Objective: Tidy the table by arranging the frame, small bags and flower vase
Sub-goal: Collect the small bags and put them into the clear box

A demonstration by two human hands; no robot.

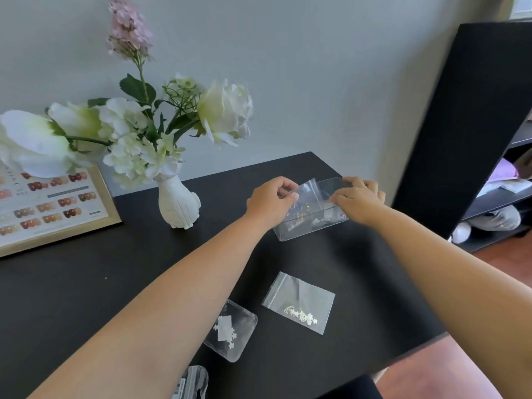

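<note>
A clear plastic box (290, 230) sits at the back right of the black table (86, 283). Over it my left hand (270, 201) and my right hand (358, 201) both pinch a small clear bag (309, 194) holding tiny coloured bits. Two more small bags lie nearer me: a zip bag (299, 302) with white flower beads and a rounded pouch (230, 331) with white pieces. A white hand-shaped vase (178, 204) with white and pink flowers stands left of the box. A gold frame (62, 210) showing nail colour samples leans at the far left.
A dark packet (193, 381) lies at the table's near edge, partly hidden by my left arm. A black shelf unit (466, 125) stands to the right, with items on its shelves. The wall runs behind the table; wooden floor shows at bottom right.
</note>
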